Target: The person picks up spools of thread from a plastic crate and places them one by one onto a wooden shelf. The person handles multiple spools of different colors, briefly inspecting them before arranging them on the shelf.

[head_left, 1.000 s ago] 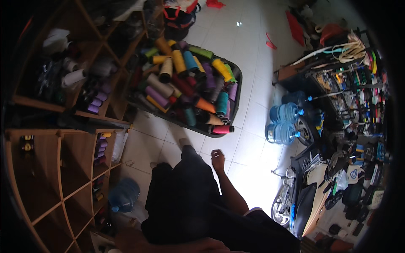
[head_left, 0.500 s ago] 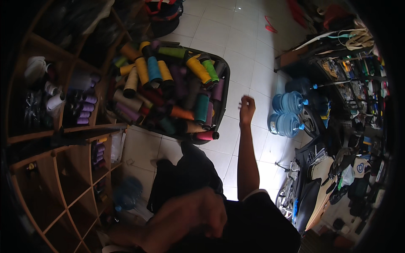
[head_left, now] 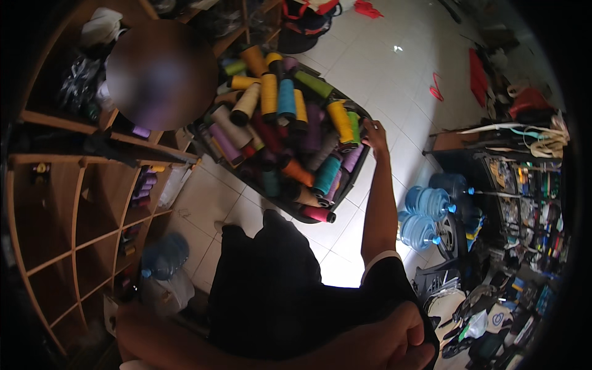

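Observation:
A black tub (head_left: pixel 290 213) heaped with thread cones stands on the floor ahead of me. My right hand (head_left: pixel 374 135) is at the tub's right rim, its fingers bent over the edge beside a green cone (head_left: pixel 353 126) and a yellow cone (head_left: pixel 340 122). My left arm crosses low in front of my body. My left hand (head_left: pixel 404 339) is curled closed near my right sleeve (head_left: pixel 388 271); whether anything is inside its fingers is hidden. A pink cone (head_left: pixel 319 214) lies at the tub's near corner, and a teal cone (head_left: pixel 327 175) rests just behind it.
Wooden cubby shelves (head_left: pixel 77 216) with purple spools line the left. A blue water bottle (head_left: pixel 165 256) and a whitish bag (head_left: pixel 169 295) stand by them. More blue water bottles (head_left: pixel 422 216) stand at the right, near cluttered racks (head_left: pixel 524 203). A blurred round patch covers part of the upper-left shelf.
My right hand has gone from free air beside the tub to its right rim. My left hand has swung rightward across my body. The view has shifted, so the tub sits further right.

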Demonstrator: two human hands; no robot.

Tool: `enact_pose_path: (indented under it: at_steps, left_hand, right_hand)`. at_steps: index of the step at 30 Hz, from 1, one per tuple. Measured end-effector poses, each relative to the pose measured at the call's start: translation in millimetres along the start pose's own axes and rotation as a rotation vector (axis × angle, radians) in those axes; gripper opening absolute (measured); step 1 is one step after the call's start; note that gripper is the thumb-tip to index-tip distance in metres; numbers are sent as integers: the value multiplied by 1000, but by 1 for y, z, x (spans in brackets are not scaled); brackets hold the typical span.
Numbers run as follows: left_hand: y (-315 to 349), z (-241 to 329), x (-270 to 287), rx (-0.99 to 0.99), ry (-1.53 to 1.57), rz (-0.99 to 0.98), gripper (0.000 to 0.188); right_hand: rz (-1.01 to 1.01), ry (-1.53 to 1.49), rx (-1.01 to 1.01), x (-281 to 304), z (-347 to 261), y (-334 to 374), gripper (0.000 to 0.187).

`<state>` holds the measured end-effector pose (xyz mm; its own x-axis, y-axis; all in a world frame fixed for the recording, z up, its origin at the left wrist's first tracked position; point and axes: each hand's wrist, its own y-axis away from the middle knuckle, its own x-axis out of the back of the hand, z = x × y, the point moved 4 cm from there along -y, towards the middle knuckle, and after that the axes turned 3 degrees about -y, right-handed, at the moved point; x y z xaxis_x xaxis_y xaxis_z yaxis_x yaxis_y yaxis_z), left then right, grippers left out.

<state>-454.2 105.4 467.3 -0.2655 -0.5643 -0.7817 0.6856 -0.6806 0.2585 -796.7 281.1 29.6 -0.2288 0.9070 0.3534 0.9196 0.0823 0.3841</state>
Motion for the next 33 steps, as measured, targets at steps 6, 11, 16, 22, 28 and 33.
enact_pose_path:
  at_steps: [6,11,16,22,28,33]
  left_hand:
    - [7,3,-2,-281,-476,-54,16]
    - [5,-3,1,-389,-796,-206,22]
    - [28,-32,58,-545,-910,25,43]
    - [164,-252,355,88,-966,1431,40]
    - [246,-552,389,815,-156,1577,60]
    - [252,-553,373,693,-49,1487,59]
  right_hand:
    - [-5,-17,56,-12,-11,4,36]
    - [234,-174,231,15,-13,33,31]
    - [445,-393,221,30,14,40,34]
    - [406,-703,147,27,17,60,48]
    - [354,43,332,1,27,80,47]
    - [355,167,362,-9,22,83,54]
